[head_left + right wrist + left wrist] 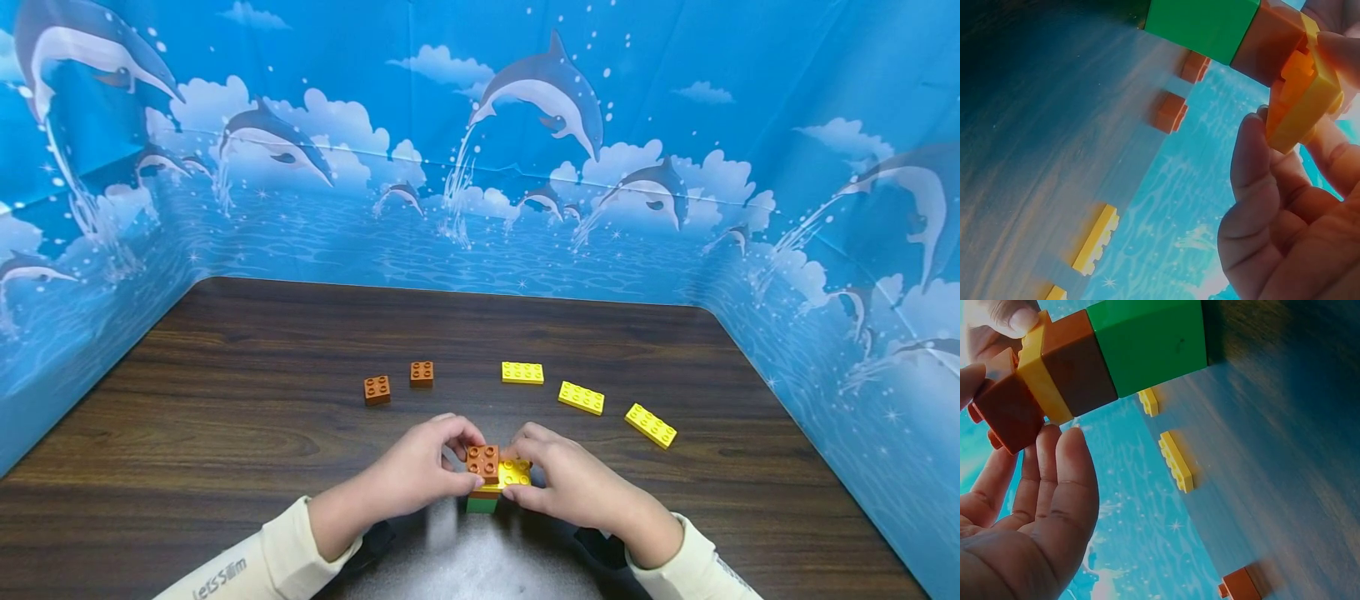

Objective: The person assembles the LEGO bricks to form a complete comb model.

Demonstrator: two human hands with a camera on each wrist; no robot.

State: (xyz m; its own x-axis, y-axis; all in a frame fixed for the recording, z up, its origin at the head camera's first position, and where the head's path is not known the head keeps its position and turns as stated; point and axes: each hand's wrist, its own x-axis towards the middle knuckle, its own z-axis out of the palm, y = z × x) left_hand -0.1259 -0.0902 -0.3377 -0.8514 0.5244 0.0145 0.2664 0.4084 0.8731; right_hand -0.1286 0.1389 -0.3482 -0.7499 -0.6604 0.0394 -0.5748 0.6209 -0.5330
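A small tower stands near the table's front edge. Its base is a green block [1150, 347], with a brown brick [1079, 365] above it. Across that lies a flat yellow brick [515, 473], its right half overhanging with the hollow underside exposed in the right wrist view. A second brown brick [482, 463] sits at the yellow one's left end, studs up. My left hand [412, 471] pinches this top brown brick between thumb and fingers. From the right, my right hand [573, 475] grips the overhanging part of the yellow brick, thumb at the front and fingers behind.
Two loose brown bricks [377, 390] lie beyond the left hand. Farther right, three flat yellow bricks [581, 398] are spread in a slanting row on the dark wooden table [247, 375]. A blue dolphin-print curtain [360, 225] encloses the table's back and sides.
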